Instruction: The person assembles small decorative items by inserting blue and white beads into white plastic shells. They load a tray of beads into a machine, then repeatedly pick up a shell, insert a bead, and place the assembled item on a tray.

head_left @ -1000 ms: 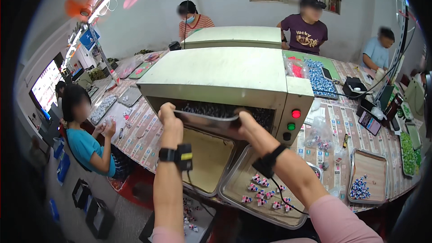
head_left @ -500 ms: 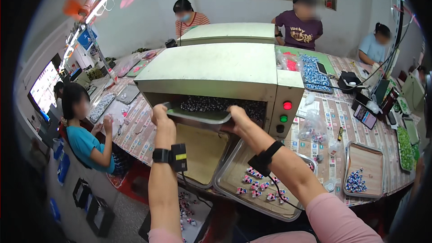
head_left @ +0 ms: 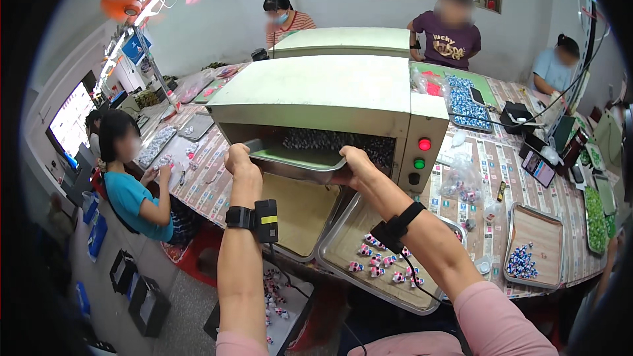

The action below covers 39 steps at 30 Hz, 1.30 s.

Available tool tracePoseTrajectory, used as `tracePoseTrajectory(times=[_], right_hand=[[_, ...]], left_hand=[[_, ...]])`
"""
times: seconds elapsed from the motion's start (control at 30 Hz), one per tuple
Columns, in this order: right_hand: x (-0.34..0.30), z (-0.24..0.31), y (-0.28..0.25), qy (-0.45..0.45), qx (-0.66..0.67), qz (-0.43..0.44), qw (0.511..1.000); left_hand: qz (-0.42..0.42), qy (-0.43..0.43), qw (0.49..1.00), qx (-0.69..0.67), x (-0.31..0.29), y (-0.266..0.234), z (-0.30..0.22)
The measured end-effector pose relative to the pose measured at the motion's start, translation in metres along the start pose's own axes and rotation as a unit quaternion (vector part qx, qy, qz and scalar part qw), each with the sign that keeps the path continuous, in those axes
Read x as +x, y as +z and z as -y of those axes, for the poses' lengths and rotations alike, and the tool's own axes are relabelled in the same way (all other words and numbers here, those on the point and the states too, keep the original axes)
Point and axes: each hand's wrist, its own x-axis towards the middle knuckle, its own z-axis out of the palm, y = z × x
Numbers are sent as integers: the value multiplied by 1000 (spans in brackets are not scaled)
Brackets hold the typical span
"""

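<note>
My left hand (head_left: 239, 159) grips the left front corner of a shallow metal tray (head_left: 298, 163), and my right hand (head_left: 358, 165) is closed on its right front corner. The tray's near end sticks out of the wide front opening of a cream metal box-shaped machine (head_left: 310, 86). Its near floor lies bare, with a greenish sheen. Many small dark-and-white pieces (head_left: 336, 140) are heaped toward the back, inside the opening. The tray's far end is hidden in the machine.
Below the opening sits a tray with a tan bottom (head_left: 297, 217). Right of it, another tray (head_left: 343, 240) holds small pink, white and black figures (head_left: 379, 260). A tray (head_left: 537, 224) with blue pieces stands at right. Co-workers sit around the table.
The pieces in the tray now lie farther back, leaving more of its near floor bare. Both hands keep their hold on the tray. The whole view has shifted slightly.
</note>
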Motion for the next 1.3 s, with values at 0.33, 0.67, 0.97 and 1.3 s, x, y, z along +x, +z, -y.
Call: tracePoseTrajectory(times=[0.33,0.67,0.97,1.3], right_hand=[[47,2,-20,31,89,79,992],[-10,20,4,41,79,47,995],[-46,-22,-12,52,-36,29,998],[-221,-49,-34,5,-108,106,988]], left_hand=[[-17,45,998,30,-26,20,-9],[-3,51,999,-7,-37,8,-18],[28,8,1000,-2,-38,-68,-2],[214,-103,970,-43,-254,-233,-61]])
